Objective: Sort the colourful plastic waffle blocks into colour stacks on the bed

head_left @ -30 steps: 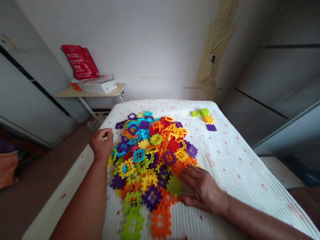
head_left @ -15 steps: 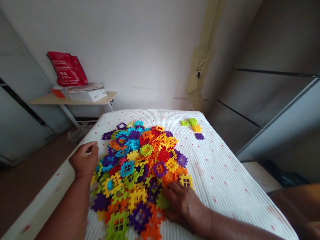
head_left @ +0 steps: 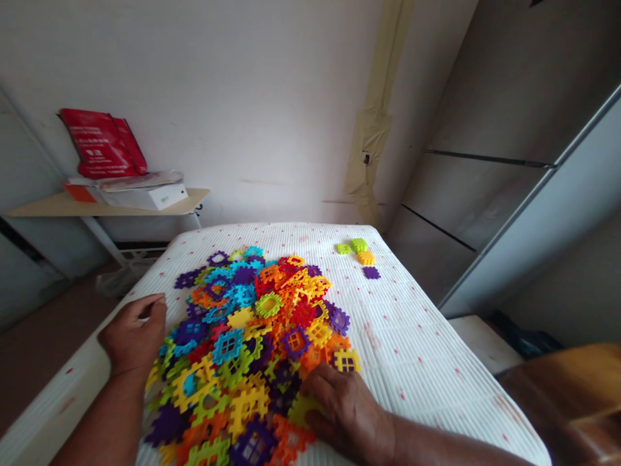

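Head view, one camera looking forward and down.

- Centre of frame: a white ribbed mattress (head_left: 417, 349) with small red flecks, running from the bottom edge up to the back wall.
- On it, left of centre, a heap of toothed plastic tiles (head_left: 252, 317) in purple, blue, orange, yellow, red and lime. They overlap loosely and most lie flat.
- Left hand (head_left: 132, 331), lower left: palm down at the heap's left edge, fingers loosely curled, released, nothing in it. Its fingertips touch or nearly touch the outermost tiles (we cannot tell which).
- Right hand (head_left: 345, 409), lower centre: it lies over the near right corner of the heap. Its fingers rest on a lime tile (head_left: 299, 409) and the thumb sits at the tile's near edge. We cannot tell whether it is pinching the tile or only pressing it.
- A yellow tile (head_left: 347, 360) with a four-pane window lies just beyond the right hand's knuckles, at the heap's right rim.
- Upper right of the mattress, well apart from the heap: four stray tiles (head_left: 359, 254), two lime, one yellow and one purple.
- Upper left: a shelf (head_left: 58, 207) carrying a white box (head_left: 145, 196) and a red bag (head_left: 103, 142) leaning on the wall.
- Lower right corner: a brown wooden surface (head_left: 572, 388), blurred.
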`<state>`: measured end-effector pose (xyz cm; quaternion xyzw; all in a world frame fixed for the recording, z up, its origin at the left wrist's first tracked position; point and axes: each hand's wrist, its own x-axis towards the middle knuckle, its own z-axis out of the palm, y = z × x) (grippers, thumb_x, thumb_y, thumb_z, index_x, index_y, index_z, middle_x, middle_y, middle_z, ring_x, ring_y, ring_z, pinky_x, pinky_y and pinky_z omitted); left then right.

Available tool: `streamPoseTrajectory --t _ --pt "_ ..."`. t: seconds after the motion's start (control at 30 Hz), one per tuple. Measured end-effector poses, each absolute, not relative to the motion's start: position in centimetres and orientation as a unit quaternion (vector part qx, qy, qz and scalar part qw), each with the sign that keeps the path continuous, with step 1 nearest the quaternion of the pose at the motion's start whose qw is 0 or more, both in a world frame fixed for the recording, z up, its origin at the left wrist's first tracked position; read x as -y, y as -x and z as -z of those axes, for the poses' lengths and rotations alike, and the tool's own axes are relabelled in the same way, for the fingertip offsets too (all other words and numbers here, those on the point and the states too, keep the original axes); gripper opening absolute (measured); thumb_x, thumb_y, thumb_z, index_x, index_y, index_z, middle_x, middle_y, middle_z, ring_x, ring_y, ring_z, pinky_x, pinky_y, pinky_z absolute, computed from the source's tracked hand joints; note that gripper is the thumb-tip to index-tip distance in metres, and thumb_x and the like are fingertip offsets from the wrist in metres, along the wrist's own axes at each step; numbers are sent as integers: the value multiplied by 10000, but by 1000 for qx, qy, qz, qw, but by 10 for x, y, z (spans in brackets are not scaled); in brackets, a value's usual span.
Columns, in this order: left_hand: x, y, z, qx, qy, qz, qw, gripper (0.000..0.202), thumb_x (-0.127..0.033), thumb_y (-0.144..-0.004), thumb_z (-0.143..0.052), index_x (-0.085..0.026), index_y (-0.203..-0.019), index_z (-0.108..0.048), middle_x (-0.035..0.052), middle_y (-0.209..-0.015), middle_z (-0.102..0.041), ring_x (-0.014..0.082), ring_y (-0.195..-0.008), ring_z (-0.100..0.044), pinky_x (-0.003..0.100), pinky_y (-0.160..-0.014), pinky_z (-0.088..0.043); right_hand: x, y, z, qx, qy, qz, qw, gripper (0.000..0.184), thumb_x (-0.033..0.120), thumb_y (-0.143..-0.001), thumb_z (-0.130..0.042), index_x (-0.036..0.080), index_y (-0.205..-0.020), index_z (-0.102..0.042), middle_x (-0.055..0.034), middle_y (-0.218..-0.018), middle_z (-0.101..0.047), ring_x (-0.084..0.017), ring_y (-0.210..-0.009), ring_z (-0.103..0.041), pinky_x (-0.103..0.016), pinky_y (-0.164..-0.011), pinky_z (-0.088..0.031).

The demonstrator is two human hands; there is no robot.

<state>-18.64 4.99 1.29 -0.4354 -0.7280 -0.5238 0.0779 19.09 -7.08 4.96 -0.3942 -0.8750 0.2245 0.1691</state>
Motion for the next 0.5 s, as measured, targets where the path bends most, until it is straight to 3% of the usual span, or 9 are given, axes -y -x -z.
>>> streamPoseTrajectory --t 0.13,0.23,0.33,0.5 --pt "-54 193 -8 739 433 509 87 301 -366 -685 -541 -173 -846 -707 19 -808 -711 184 -753 -645 303 -810 -498 58 -197 -58 817 410 -335 228 139 156 -745 -563 204 -874 -587 26 -721 -602 -95 -602 -529 -194 -553 -380" --pt "-54 193 -10 734 438 511 95 308 -360 -686 -542 -161 -846 -714 23 -775 -706 173 -724 -636 286 -782 -493 25 -216 -71 734 429 -411 328 110 241 -777 -574 200 -879 -585 35 -671 -566 -83 -552 -486 -194 -511 -364" --pt "-53 191 -12 735 431 516 94 279 -352 -672 -557 -174 -821 -712 12 -772 -706 174 -729 -634 287 -782 -488 -23 -245 -81 677 446 -412 415 173 314 -744 -610 186 -858 -585 21 -705 -576 -100 -596 -504 -221 -550 -394" --pt "-54 194 -10 738 422 518 87 246 -335 -655 -570 -194 -800 -710 -6 -778 -708 172 -735 -637 286 -787 -484 -88 -285 -75 712 521 -300 363 140 244 -695 -607 176 -815 -628 23 -671 -598 -115 -587 -527 -234 -556 -392"
